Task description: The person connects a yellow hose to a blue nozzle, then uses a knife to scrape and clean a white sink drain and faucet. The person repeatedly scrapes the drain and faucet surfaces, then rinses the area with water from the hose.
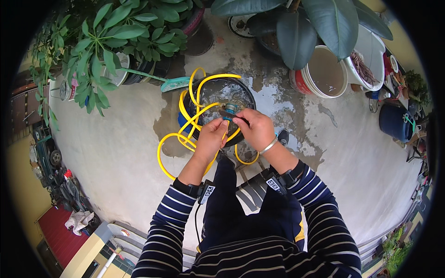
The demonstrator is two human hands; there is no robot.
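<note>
My left hand (212, 135) is closed round the end of a yellow hose (191, 121), at a small blue fitting (228, 117). My right hand (257, 129) meets it there, its fingers pinched on a dark, slim piece lying against the fitting; its exact kind is too small to make out. Just beyond my fingertips is another blue-and-metal fitting (230, 107). Both hands are over the near part of a round black basin (251, 95) with water in it. Loops of the hose hang over the basin's left side and down toward my knees.
A green long-handled tool (176, 84) lies left of the basin. Leafy potted plants (132, 30) stand at the back. To the right are a bucket of murky water (327, 72), a white tub (371, 51) and a dark blue container (396, 122). Wet patches cover the concrete (296, 111).
</note>
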